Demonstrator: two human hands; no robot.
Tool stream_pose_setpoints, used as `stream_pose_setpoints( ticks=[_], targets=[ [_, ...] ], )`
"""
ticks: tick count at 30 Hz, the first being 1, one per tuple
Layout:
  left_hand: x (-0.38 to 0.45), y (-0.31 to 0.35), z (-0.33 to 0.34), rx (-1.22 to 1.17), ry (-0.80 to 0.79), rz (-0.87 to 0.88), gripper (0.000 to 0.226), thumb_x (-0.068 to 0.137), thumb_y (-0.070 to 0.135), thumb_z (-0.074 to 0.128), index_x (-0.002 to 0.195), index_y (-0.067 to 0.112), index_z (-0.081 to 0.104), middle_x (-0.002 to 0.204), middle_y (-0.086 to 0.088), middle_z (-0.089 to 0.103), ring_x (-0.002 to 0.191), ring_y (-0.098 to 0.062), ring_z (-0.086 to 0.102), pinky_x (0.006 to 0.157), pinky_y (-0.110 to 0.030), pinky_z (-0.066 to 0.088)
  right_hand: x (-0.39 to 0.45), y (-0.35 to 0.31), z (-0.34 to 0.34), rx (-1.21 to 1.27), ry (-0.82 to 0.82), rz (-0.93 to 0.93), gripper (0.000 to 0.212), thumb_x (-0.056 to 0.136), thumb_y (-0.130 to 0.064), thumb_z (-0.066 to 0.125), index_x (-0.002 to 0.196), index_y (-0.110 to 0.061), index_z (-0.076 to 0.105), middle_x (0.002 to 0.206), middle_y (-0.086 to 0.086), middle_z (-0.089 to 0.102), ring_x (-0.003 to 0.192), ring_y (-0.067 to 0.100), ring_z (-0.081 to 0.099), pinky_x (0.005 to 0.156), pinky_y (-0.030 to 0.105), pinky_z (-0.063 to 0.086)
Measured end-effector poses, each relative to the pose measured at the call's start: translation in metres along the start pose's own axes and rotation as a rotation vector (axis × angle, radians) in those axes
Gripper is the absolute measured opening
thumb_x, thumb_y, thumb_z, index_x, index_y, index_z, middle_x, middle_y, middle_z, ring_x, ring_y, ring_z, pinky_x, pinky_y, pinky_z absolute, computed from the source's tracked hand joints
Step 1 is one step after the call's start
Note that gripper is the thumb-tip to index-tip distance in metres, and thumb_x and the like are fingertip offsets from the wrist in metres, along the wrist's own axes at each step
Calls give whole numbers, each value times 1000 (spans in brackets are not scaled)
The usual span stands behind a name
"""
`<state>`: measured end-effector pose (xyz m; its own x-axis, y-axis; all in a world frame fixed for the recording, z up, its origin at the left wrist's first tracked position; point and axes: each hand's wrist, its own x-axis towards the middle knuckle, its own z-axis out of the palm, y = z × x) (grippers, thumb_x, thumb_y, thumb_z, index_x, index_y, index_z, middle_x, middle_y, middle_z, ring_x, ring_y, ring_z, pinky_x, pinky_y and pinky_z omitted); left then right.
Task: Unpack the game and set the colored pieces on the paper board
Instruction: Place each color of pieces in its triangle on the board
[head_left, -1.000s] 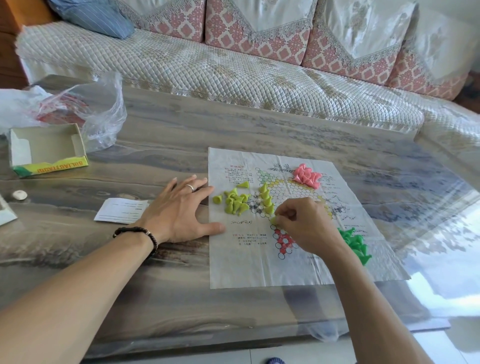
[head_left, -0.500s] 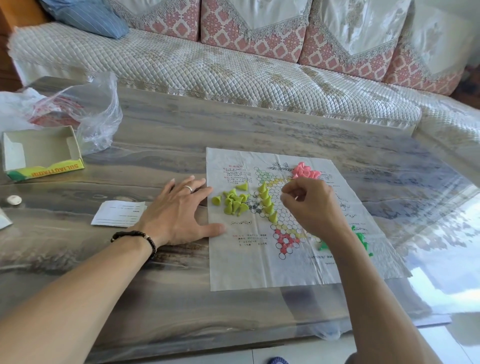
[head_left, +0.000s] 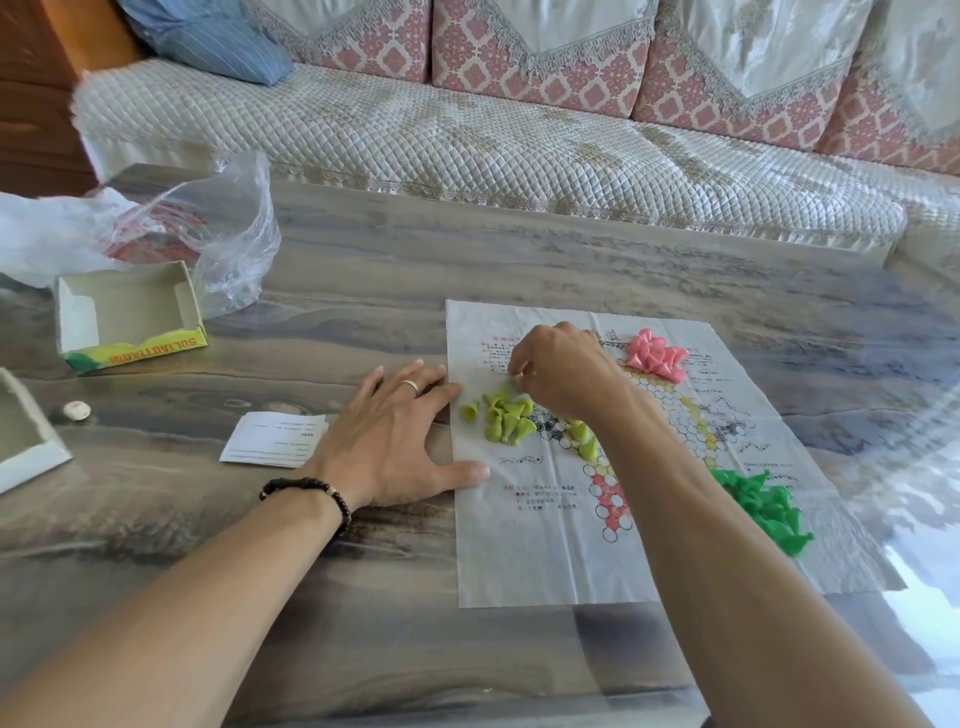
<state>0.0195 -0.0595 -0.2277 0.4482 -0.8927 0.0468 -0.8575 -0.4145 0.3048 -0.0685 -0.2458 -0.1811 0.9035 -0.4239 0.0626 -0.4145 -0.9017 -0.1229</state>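
The paper board (head_left: 545, 545) lies flat on the table, printed with a hexagon grid. A loose pile of yellow-green pieces (head_left: 501, 415) sits on its left part, and a few more yellow-green pieces (head_left: 583, 435) stand in a row on the grid. Pink pieces (head_left: 657, 356) are heaped at the far side, green pieces (head_left: 763, 501) at the right edge. My right hand (head_left: 561, 374) hovers over the far end of the yellow-green pile, its fingertips pinched on a small piece that is mostly hidden. My left hand (head_left: 395, 441) lies flat, fingers spread, thumb on the paper's left edge.
An open cardboard box (head_left: 130, 317) and a clear plastic bag (head_left: 218, 234) sit at the far left. A folded paper slip (head_left: 275, 436) lies beside my left hand, with a small white disc (head_left: 77, 410) and a white lid (head_left: 21, 441) further left. A quilted sofa (head_left: 467, 130) runs behind the table.
My right hand left the grid row, rose toward the pink pieces, then crossed left to the far end of the yellow-green pile. My left hand stayed in place.
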Motion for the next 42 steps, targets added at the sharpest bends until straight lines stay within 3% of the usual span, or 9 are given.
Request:
stream_pose_setpoints(
  ticks=[3, 5, 7, 10, 12, 18, 24, 29, 42],
  targets=[
    [0, 1, 0, 5, 10, 5, 112, 55, 92, 30, 148, 28, 29, 158, 7, 21, 147, -11, 5, 120, -42, 2, -2, 2, -1, 2, 19, -58, 29, 88, -10, 57, 114, -19, 68, 106, 0, 69, 103, 24, 59, 94, 39, 37],
    [-1, 1, 0, 7, 3, 4, 112, 55, 92, 29, 148, 29, 29, 158, 7, 20, 147, -10, 5, 120, -41, 1, -7, 5, -8, 174, 85, -44, 23, 89, -10, 57, 105, -18, 72, 100, -3, 69, 92, 14, 61, 90, 30, 45],
    [-1, 1, -1, 1, -6, 5, 113, 54, 91, 29, 148, 29, 28, 158, 8, 19, 147, -10, 4, 120, -40, 0, -13, 12, -17, 372, 159, 15, 17, 87, -9, 62, 97, -15, 73, 87, -7, 68, 75, -1, 59, 73, 9, 45],
    [-1, 1, -1, -9, -7, 6, 115, 53, 92, 29, 149, 28, 28, 158, 8, 18, 147, -9, 4, 120, -39, 0, -25, 23, -25, 542, 193, 86, 8, 83, -9, 69, 85, -17, 71, 77, -10, 68, 71, -3, 62, 67, 11, 46],
    [-1, 1, -1, -12, -7, 5, 116, 52, 92, 30, 149, 28, 29, 158, 8, 18, 147, -9, 4, 120, -39, 0, -31, 27, -27, 556, 185, 113, 9, 80, -11, 73, 81, -20, 71, 76, -11, 69, 69, -4, 62, 65, 12, 46],
    [-1, 0, -1, -15, -3, 7, 116, 52, 92, 32, 148, 28, 29, 158, 7, 18, 147, -9, 4, 120, -40, 1, -40, 29, -20, 363, 142, 144, 7, 81, -17, 72, 88, -17, 74, 83, -8, 62, 64, -4, 49, 58, -4, 32],
    [-1, 0, 0, -13, 4, 8, 116, 52, 92, 32, 148, 27, 30, 158, 7, 19, 147, -9, 5, 120, -40, 2, -39, 28, -15, 349, 153, 133, 16, 82, -10, 68, 95, -14, 75, 83, -7, 66, 65, -7, 51, 55, 1, 38],
    [-1, -1, 0, -17, 4, 9, 116, 53, 92, 33, 148, 27, 30, 158, 7, 19, 147, -9, 5, 120, -40, 2, -36, 29, -12, 209, 130, 115, 12, 84, -21, 69, 94, -22, 74, 105, -3, 59, 98, 13, 45, 80, 28, 33],
    [-1, -1, -1, -15, 0, 11, 115, 54, 92, 33, 148, 27, 30, 158, 7, 19, 147, -9, 5, 120, -41, 2, -36, 28, -8, 123, 86, 80, 27, 84, -19, 67, 111, -23, 69, 119, -1, 56, 116, 20, 45, 98, 34, 33]
  ],
)
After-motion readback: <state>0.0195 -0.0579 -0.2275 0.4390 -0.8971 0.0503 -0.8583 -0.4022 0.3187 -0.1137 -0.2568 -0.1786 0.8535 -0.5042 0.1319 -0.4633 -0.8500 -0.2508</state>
